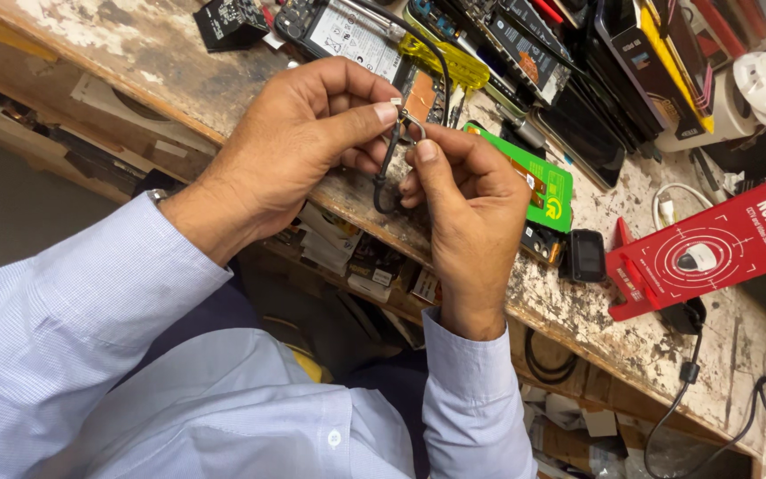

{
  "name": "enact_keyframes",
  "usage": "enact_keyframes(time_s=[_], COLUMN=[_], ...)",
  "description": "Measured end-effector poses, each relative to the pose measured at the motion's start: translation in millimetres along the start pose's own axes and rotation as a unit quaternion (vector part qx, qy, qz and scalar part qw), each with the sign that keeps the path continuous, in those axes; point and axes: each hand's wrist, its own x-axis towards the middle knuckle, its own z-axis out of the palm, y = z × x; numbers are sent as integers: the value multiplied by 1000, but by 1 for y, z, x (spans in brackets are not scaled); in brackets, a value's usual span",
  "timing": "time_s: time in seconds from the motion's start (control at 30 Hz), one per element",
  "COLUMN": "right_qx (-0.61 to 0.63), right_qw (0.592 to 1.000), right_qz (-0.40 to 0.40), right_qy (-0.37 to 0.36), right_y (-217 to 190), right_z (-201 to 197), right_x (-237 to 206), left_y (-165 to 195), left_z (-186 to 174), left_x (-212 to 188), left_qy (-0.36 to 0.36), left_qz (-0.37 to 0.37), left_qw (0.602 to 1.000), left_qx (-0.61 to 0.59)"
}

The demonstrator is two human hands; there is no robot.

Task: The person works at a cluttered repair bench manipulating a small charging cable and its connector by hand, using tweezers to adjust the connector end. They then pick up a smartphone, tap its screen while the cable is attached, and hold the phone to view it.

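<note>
Together, left hand [299, 146] and right hand [463, 200] pinch black tweezers [389, 155] between them.

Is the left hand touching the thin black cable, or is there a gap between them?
Touching. In the head view, the left hand pinches the thin black cable near its top end, thumb tip pressed on it, opposite the right hand.

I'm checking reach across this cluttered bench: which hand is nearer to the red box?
The right hand is nearer. The red box lies on the bench to its right, apart from it. The left hand is farther away, on the other side of the black cable both hands pinch.
</note>
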Motion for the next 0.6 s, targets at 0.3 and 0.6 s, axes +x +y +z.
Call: enact_keyframes(time_s=[0.3, 0.6], right_qx=[-46, -56], right_qw=[999, 998], right_qz=[-15, -24], right_qy=[-9, -17], right_y=[4, 5], right_z=[-3, -9], right_x=[5, 0], left_y=[3, 6], left_z=[3, 7], left_x=[0, -2], left_qy=[10, 1], left_qz=[-22, -29], left_qw=[1000, 1000], left_qx=[-11, 11])
